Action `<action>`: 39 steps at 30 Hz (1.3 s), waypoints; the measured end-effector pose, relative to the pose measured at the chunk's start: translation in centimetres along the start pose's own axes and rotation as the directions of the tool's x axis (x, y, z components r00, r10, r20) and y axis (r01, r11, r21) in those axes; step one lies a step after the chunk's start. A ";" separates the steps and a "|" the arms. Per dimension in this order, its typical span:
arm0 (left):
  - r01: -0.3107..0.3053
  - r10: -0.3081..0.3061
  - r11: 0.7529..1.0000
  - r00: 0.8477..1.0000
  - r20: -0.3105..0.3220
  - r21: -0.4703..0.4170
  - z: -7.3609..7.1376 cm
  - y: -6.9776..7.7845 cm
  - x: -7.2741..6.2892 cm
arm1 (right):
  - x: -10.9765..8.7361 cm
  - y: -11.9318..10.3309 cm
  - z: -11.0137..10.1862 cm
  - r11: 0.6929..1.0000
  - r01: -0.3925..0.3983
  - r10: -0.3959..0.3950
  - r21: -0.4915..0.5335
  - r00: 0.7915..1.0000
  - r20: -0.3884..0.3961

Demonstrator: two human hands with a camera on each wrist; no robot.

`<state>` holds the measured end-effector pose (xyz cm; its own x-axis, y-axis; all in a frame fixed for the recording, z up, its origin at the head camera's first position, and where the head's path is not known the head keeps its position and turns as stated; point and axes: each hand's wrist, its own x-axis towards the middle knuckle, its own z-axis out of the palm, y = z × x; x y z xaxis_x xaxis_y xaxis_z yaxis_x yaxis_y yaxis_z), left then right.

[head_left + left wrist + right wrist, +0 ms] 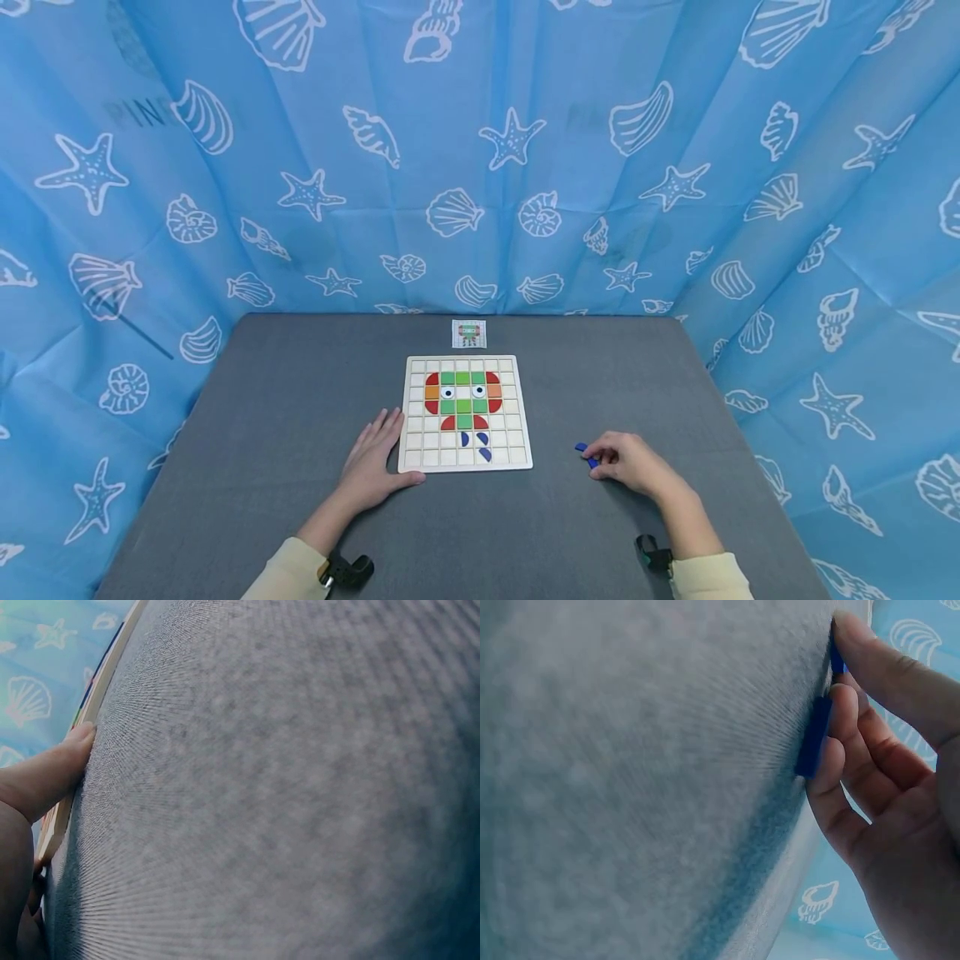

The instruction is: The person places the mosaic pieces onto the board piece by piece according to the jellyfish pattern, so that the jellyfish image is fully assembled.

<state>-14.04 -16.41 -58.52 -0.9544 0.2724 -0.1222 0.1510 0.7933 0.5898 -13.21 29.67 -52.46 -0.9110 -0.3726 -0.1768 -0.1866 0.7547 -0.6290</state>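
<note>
A white gridded board [414, 457] lies on the table with green, red, orange and eye tiles on it, plus three blue pieces [482, 437] near its lower part. My left hand [372, 458] rests at the board's left edge, fingers along the side and thumb touching the lower left corner; the left wrist view shows the thumb [56, 769] against the rim. Off to the right, my right hand [628, 460] pinches a small blue piece [838, 656] between thumb and finger, low at the table. Another blue piece [814, 739] lies against its fingertips.
A small printed card [468, 333] with a coloured pattern lies behind the board. The grey table [315, 358] ends at a blue curtain [465, 142] with shells and starfish. Dark bands with cameras [351, 572] sit on both wrists.
</note>
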 end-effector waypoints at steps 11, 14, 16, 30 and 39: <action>-0.004 0.004 1.000 1.000 -0.012 -0.003 0.2 -0.2 -0.1 | -0.2 0.0 0.3 0.999 -0.002 0.000 -0.046 0.999 -0.036; -0.005 0.004 1.000 1.000 -0.015 -0.007 0.2 -0.2 -0.2 | -0.1 -0.1 0.4 0.999 0.012 -0.015 -0.052 0.999 -0.039; -0.009 0.009 1.000 1.000 -0.020 -0.007 0.2 -0.2 -0.2 | -0.1 -0.2 0.4 0.998 0.019 -0.022 -0.064 0.999 -0.043; -0.004 0.004 1.000 1.000 -0.020 -0.004 -0.2 0.3 -0.2 | 0.2 -1.1 0.4 0.995 0.081 -0.086 -0.055 0.991 -0.101; -0.003 0.004 1.000 1.000 -0.021 0.005 -0.1 0.1 -0.1 | 1.3 -3.7 0.6 0.976 0.149 -0.184 -0.157 0.954 -0.238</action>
<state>-13.92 -16.45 -58.41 -0.9590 0.2639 -0.1035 0.1554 0.7948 0.5866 -13.52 26.08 -50.78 -0.9221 -0.3654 0.1269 -0.3755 0.7664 -0.5212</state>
